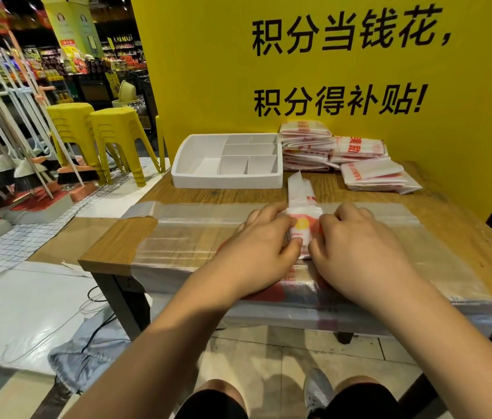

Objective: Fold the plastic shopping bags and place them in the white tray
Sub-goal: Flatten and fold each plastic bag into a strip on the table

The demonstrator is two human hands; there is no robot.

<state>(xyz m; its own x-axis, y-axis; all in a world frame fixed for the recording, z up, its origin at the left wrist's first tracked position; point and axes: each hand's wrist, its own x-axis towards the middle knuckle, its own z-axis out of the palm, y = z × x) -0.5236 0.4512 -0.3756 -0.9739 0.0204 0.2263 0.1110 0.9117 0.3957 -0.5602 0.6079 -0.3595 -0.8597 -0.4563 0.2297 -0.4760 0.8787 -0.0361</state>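
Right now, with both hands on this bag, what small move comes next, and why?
Probably fold the bag forward over its loose end. The left hand and right hand pinch the folded part, while that end sticks out unfolded toward the white tray, which holds no bags.

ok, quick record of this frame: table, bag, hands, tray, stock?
table: wooden, clear plastic sheets across it
bag: narrow folded strip, lying mid-table
left hand: grips bag's left side
right hand: grips bag's right side
tray: white, divided, at table's back, no bags inside
bag piles: right of tray, by yellow wall
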